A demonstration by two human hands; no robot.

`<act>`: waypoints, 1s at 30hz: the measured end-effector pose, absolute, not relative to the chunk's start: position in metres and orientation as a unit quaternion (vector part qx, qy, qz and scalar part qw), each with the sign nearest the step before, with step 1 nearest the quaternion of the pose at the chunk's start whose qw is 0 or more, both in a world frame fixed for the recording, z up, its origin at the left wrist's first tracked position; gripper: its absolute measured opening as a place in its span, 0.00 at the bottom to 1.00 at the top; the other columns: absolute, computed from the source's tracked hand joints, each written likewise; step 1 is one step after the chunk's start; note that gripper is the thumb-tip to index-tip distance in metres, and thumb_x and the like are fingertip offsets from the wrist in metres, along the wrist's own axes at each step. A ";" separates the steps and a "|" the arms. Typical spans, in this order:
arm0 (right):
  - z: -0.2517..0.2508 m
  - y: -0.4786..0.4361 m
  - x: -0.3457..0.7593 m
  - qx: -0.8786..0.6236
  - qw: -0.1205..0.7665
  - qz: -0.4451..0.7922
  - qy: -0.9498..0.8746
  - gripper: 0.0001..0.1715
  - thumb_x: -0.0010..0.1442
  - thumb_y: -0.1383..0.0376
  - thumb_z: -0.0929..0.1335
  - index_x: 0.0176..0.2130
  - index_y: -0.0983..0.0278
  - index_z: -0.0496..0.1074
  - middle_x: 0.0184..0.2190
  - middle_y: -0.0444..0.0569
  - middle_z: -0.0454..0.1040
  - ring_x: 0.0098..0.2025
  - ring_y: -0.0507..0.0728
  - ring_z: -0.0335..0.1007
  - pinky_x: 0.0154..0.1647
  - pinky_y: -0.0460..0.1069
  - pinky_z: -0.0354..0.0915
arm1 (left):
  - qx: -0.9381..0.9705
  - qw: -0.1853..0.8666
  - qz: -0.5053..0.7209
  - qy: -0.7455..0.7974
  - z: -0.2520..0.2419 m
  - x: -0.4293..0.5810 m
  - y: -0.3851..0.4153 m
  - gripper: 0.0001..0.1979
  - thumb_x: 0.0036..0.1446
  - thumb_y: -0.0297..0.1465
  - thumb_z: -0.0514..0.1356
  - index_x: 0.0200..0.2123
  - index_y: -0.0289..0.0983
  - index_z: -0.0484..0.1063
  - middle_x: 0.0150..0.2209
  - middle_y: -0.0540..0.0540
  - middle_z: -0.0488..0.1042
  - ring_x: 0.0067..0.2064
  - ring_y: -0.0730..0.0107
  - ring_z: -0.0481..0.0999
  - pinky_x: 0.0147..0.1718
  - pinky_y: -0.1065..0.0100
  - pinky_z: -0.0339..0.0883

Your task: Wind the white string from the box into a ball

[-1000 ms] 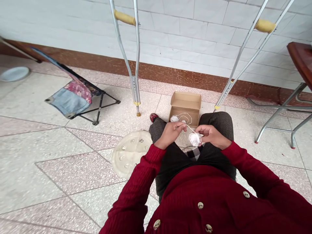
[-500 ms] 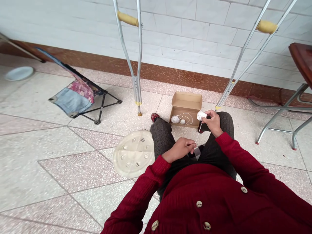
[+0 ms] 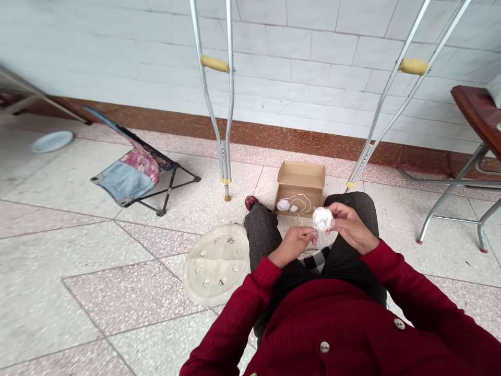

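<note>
My right hand (image 3: pixel 350 227) holds a round, ruffled white yarn piece (image 3: pixel 322 219) by its right side, fingers closed on its edge. My left hand (image 3: pixel 294 245) is closed in a pinch on a white yarn strand, right by the lower left of the piece. Most of that strand is hidden by the fingers now. Beyond my hands, an open cardboard box (image 3: pixel 301 171) stands on the floor between my feet. Inside it lie a larger white yarn ball (image 3: pixel 283 204), a smaller white ball (image 3: pixel 293 208) and loose loops of yarn.
Two crutches lean on the tiled wall, a left crutch (image 3: pixel 225 156) and a right crutch (image 3: pixel 366 154). A round cream mat (image 3: pixel 211 263) lies left of my legs. Farther left are a folding chair (image 3: pixel 133 180) and a pale basin (image 3: pixel 52 141). A metal-legged stool (image 3: pixel 475 117) stands right.
My right hand has brought the white yarn piece down and toward my left hand. The strand stretched between the hands has become very short. The whole view has shifted slightly upward.
</note>
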State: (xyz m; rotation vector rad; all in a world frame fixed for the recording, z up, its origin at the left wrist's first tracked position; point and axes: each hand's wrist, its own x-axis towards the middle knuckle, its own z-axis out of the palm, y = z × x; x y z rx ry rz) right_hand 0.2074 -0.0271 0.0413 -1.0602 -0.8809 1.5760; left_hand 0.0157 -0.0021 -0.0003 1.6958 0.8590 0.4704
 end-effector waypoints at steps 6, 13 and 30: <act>-0.015 -0.002 0.206 -0.586 0.494 0.473 -0.435 0.12 0.39 0.70 0.74 0.28 0.64 0.71 0.25 0.42 0.71 0.27 0.52 0.66 0.25 0.46 0.66 | 0.819 0.423 0.144 0.359 -0.004 0.011 -0.025 0.19 0.65 0.33 0.51 0.22 0.36 0.70 0.24 0.49 0.73 0.30 0.70 0.71 0.41 0.69 0.64; -0.046 -0.038 0.189 -0.487 0.317 0.709 -0.400 0.16 0.36 0.71 0.73 0.30 0.65 0.70 0.23 0.40 0.70 0.21 0.50 0.64 0.20 0.45 0.64 | 0.879 0.290 0.151 0.347 0.008 -0.008 -0.003 0.14 0.64 0.30 0.52 0.29 0.38 0.73 0.30 0.47 0.76 0.36 0.66 0.75 0.57 0.56 0.58; 0.035 -0.013 0.207 -0.497 0.494 0.662 -0.265 0.16 0.39 0.66 0.76 0.29 0.65 0.70 0.26 0.43 0.73 0.26 0.51 0.70 0.23 0.46 0.71 | 0.828 0.364 0.185 0.384 -0.043 0.008 -0.016 0.22 0.67 0.39 0.46 0.24 0.40 0.70 0.25 0.47 0.74 0.32 0.65 0.75 0.44 0.61 0.69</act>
